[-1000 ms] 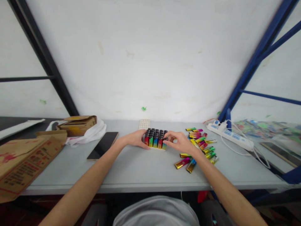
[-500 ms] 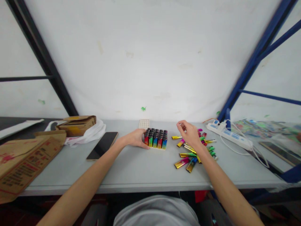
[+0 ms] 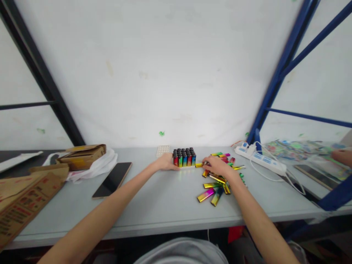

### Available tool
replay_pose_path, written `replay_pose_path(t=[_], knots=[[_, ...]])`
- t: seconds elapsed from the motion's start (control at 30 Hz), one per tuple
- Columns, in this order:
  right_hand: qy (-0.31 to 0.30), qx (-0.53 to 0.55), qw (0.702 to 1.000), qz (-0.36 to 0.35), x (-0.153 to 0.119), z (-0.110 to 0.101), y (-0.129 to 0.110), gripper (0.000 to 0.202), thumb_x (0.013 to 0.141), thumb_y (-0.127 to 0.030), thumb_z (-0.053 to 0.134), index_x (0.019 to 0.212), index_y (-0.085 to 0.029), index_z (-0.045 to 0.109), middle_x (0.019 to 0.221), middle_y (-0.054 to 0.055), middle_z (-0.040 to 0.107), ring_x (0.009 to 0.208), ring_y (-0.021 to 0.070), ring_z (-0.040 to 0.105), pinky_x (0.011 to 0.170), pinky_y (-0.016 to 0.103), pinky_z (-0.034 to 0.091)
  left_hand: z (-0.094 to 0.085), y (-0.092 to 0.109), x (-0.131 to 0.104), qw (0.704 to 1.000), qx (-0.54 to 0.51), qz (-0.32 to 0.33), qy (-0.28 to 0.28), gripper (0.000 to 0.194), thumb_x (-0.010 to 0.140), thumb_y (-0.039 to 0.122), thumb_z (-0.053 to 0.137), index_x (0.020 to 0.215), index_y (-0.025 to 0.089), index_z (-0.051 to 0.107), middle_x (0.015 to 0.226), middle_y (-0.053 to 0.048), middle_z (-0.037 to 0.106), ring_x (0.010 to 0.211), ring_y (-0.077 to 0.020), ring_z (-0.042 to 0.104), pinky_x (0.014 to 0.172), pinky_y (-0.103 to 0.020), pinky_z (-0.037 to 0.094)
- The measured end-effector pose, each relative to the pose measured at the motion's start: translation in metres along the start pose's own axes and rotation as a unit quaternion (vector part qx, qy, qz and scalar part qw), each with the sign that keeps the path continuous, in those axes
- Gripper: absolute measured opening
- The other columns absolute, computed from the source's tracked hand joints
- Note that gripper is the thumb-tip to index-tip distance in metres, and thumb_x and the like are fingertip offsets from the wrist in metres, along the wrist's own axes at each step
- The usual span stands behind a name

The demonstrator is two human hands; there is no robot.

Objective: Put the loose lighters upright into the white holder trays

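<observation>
Rows of upright black-topped lighters (image 3: 184,158) stand in a white tray near the middle of the table. My left hand (image 3: 166,161) is closed around the left side of this block. On the right lies a loose pile of shiny coloured lighters (image 3: 217,177). My right hand (image 3: 214,165) is at the pile's upper left, its fingers pinched at a yellow lighter (image 3: 198,165) that points toward the block. Behind my left hand lies a white tray with a grid of holes (image 3: 162,150).
A phone (image 3: 112,179) lies left of centre, beside cardboard boxes (image 3: 82,157) and a white bag (image 3: 100,164). At right are a power strip (image 3: 260,160) with cables, a blue rack post (image 3: 277,80), and another person's hand (image 3: 342,157) near plastic packets.
My right hand has come down from above the pile to the yellow lighter. My left hand remains at the block. The camera view has shifted somewhat.
</observation>
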State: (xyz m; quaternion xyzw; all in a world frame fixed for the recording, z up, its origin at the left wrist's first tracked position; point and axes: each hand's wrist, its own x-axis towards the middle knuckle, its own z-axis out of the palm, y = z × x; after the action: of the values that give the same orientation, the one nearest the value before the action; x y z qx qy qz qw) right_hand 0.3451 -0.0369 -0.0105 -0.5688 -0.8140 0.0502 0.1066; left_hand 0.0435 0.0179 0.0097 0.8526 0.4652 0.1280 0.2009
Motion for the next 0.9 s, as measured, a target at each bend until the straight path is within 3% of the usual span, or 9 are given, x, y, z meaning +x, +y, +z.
replay_pose_path(t=[0.17, 0.3, 0.43, 0.5, 0.57, 0.63, 0.7, 0.8, 0.9], knots=[[0.028, 0.013, 1.0, 0.004, 0.001, -0.003, -0.004, 0.018, 0.087, -0.023, 0.069, 0.105, -0.017, 0.071, 0.103, 0.011, 0.071, 0.098, 0.0236, 0.065, 0.088, 0.031, 0.044, -0.007, 0.003, 0.034, 0.996, -0.014, -0.062, -0.07, 0.034, 0.06, 0.043, 0.082, 0.075, 0.017, 0.066, 0.048, 0.002, 0.058, 0.049, -0.018, 0.059, 0.052, -0.03, 0.052], [0.029, 0.0, 1.0, 0.011, -0.001, -0.005, -0.012, 0.016, 0.087, -0.018, 0.068, 0.102, -0.016, 0.068, 0.099, 0.011, 0.071, 0.093, 0.0238, 0.064, 0.08, 0.03, 0.043, -0.01, 0.004, 0.061, 0.993, -0.008, -0.085, -0.087, 0.033, 0.058, 0.041, 0.084, 0.066, 0.016, 0.063, 0.045, 0.002, 0.055, 0.042, -0.0135, 0.051, 0.045, -0.028, 0.048], [0.038, -0.002, 0.999, 0.007, 0.0, -0.004, -0.015, 0.016, 0.087, -0.014, 0.065, 0.102, -0.018, 0.068, 0.1, 0.01, 0.071, 0.094, 0.0239, 0.064, 0.078, 0.03, 0.042, -0.013, 0.007, 0.072, 0.994, 0.019, -0.093, -0.056, 0.033, 0.061, 0.04, 0.083, 0.074, 0.014, 0.067, 0.056, -0.003, 0.064, 0.049, -0.0178, 0.059, 0.053, -0.032, 0.053], [0.052, 0.007, 0.999, -0.004, 0.002, -0.004, -0.014, 0.016, 0.089, -0.013, 0.063, 0.103, -0.019, 0.068, 0.1, 0.01, 0.071, 0.095, 0.0232, 0.064, 0.08, 0.03, 0.043, -0.013, 0.007, 0.063, 0.995, 0.041, -0.089, -0.007, 0.043, 0.062, 0.041, 0.082, 0.093, 0.012, 0.069, 0.073, -0.008, 0.071, 0.064, -0.024, 0.067, 0.065, -0.036, 0.057], [0.076, 0.025, 0.997, -0.018, 0.004, -0.004, -0.012, 0.015, 0.092, -0.016, 0.06, 0.104, -0.019, 0.069, 0.1, 0.009, 0.07, 0.094, 0.0221, 0.064, 0.083, 0.03, 0.043, -0.009, 0.003, 0.046, 0.992, 0.069, -0.083, 0.066, 0.065, 0.065, 0.04, 0.08, 0.12, 0.01, 0.062, 0.105, -0.018, 0.071, 0.098, -0.0324, 0.068, 0.089, -0.043, 0.055], [0.108, 0.046, 0.993, -0.026, 0.006, -0.005, -0.011, 0.015, 0.094, -0.018, 0.057, 0.105, -0.018, 0.068, 0.101, 0.009, 0.069, 0.092, 0.0202, 0.064, 0.086, 0.03, 0.044, 0.0, -0.005, 0.023, 0.982, 0.099, -0.084, 0.135, 0.072, 0.075, 0.039, 0.073, 0.136, 0.008, 0.05, 0.138, -0.027, 0.054, 0.132, -0.0397, 0.049, 0.108, -0.05, 0.042], [0.145, 0.066, 0.987, -0.029, 0.009, -0.006, -0.011, 0.018, 0.095, -0.018, 0.055, 0.107, -0.017, 0.067, 0.104, 0.01, 0.067, 0.091, 0.0187, 0.063, 0.088, 0.03, 0.045, 0.012, -0.016, -0.002, 0.963, 0.166, -0.082, 0.194, 0.068, 0.084, 0.043, 0.065, 0.141, 0.013, 0.046, 0.15, -0.027, 0.042, 0.142, -0.0431, 0.035, 0.113, -0.058, 0.033], [0.202, 0.097, 0.974, -0.029, 0.012, -0.008, -0.013, 0.02, 0.093, -0.017, 0.056, 0.111, -0.014, 0.066, 0.105, 0.01, 0.066, 0.092, 0.0195, 0.063, 0.09, 0.032, 0.046, 0.03, -0.032, -0.036, 0.96, 0.199, -0.094, 0.171, 0.053, 0.099, 0.046, 0.042, 0.142, 0.016, 0.046, 0.147, -0.025, 0.048, 0.136, -0.041, 0.046, 0.109, -0.06, 0.037], [0.234, 0.127, 0.963, -0.038, 0.012, -0.009, -0.018, 0.02, 0.092, -0.019, 0.059, 0.11, -0.013, 0.066, 0.1, 0.01, 0.067, 0.093, 0.0214, 0.063, 0.091, 0.034, 0.047, 0.042, -0.034, -0.07, 0.97, 0.188, -0.028, 0.152, 0.052, 0.1, 0.045, 0.037, 0.142, 0.016, 0.047, 0.149, -0.022, 0.047, 0.138, -0.0365, 0.047, 0.114, -0.052, 0.037]])
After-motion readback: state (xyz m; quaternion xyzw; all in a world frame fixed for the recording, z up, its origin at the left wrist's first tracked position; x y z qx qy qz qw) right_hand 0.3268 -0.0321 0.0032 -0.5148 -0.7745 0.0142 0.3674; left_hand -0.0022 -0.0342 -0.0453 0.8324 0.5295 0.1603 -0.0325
